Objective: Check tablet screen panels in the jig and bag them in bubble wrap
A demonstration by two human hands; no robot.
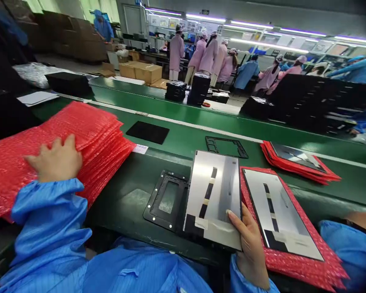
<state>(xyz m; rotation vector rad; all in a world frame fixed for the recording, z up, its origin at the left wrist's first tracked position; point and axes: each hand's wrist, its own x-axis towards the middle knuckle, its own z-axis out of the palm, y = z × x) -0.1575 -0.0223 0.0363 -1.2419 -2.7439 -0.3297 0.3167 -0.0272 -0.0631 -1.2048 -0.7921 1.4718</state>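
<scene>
My left hand (57, 158) lies with fingers spread on a tall stack of red bubble-wrap bags (88, 126). Held by its right edge, a silver-backed display panel (221, 179) with black and tan tape strips is in my right hand (250, 240), thumb on top. The panel is tilted above the bench and partly covers a black plastic frame (152, 209) with white dots. Just right of that hand, a second display panel (288, 207) rests on red bubble-wrap bags (311, 266).
Across the green bench (118, 203) lie a flat black sheet (148, 132), a thin black frame (227, 146) and a small red-wrapped pile with panels (299, 160). A co-worker's hand (364, 221) is at the right edge. Black tray stacks (198, 89) stand farther back.
</scene>
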